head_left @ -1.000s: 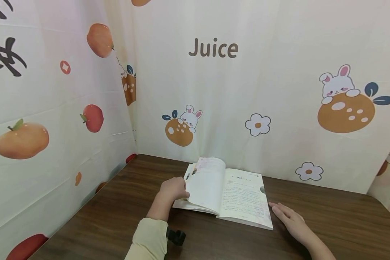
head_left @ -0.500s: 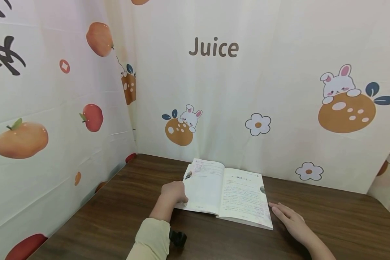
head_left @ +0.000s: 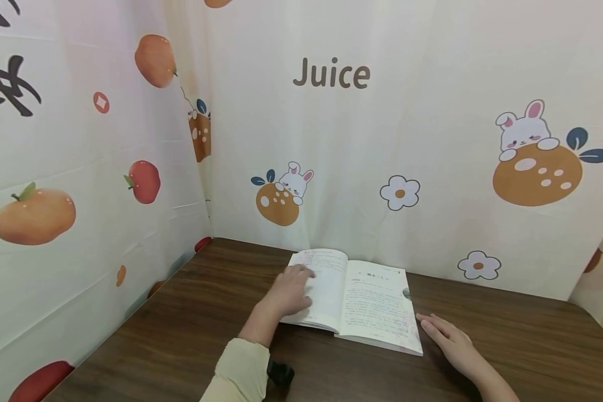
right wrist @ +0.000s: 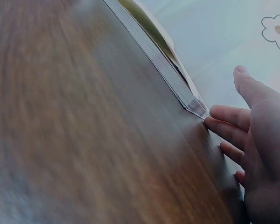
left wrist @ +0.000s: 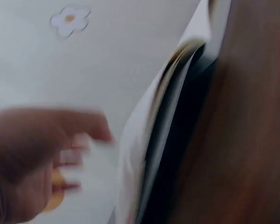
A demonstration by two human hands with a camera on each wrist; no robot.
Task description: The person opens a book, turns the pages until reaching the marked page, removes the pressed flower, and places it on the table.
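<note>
An open book (head_left: pixel 377 307) lies on the brown table, its printed right page flat and its left page slightly bowed near the spine. Over the left page in the head view is my left hand (head_left: pixel 290 291), palm down with loose fingers. The left wrist view shows that hand (left wrist: pixel 32 158) blurred, with a gap between its fingers and the lifted page edges (left wrist: pixel 137 126). My right hand (head_left: pixel 451 341) rests on the table beside the book's right edge, fingers extended. In the right wrist view its fingertips (right wrist: pixel 219 112) are at the book's corner (right wrist: pixel 196 109), thumb raised.
The wooden tabletop (head_left: pixel 181 329) runs along both sides of the book. Behind it hangs a pale curtain (head_left: pixel 352 139) printed with rabbits, fruit and flowers, close to the book's far edge. A second printed curtain (head_left: pixel 95 234) borders the left side.
The left page was turned down onto the left side by my left hand, which then let go of its edge and moved up and right over the page. My right hand stays put.
</note>
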